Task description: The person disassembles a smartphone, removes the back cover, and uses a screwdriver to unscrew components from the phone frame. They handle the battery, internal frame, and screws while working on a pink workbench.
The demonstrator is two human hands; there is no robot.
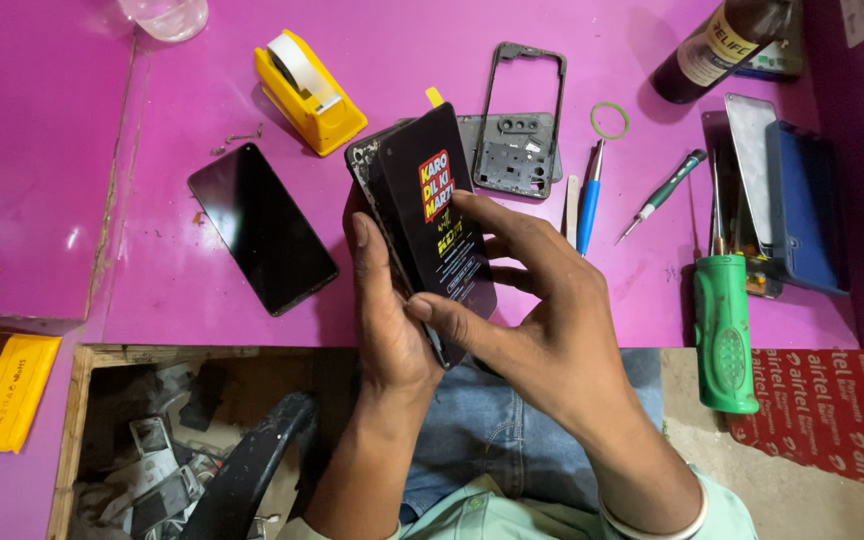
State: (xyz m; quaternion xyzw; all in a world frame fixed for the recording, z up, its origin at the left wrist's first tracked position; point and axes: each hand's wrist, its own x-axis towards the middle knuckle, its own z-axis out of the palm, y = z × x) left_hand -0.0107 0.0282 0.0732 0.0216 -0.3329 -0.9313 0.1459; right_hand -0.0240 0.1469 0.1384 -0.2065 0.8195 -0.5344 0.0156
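Note:
My left hand (384,300) grips a phone (364,165) from behind and below, thumb along its left edge. My right hand (527,300) presses a black screen sheet (437,205) with coloured print on it onto the phone's front, thumb at its lower edge and fingers on its right side. Both hands are held above the front edge of the pink table (182,290).
On the table lie a loose black screen panel (262,227), a yellow tape dispenser (309,93), a phone frame and back plate (517,130), a blue tool (589,200), small screwdrivers (664,193), a green-handled tool (725,330), a brown bottle (712,45), a blue case (802,205). An open drawer of scrap parts (162,450) is below.

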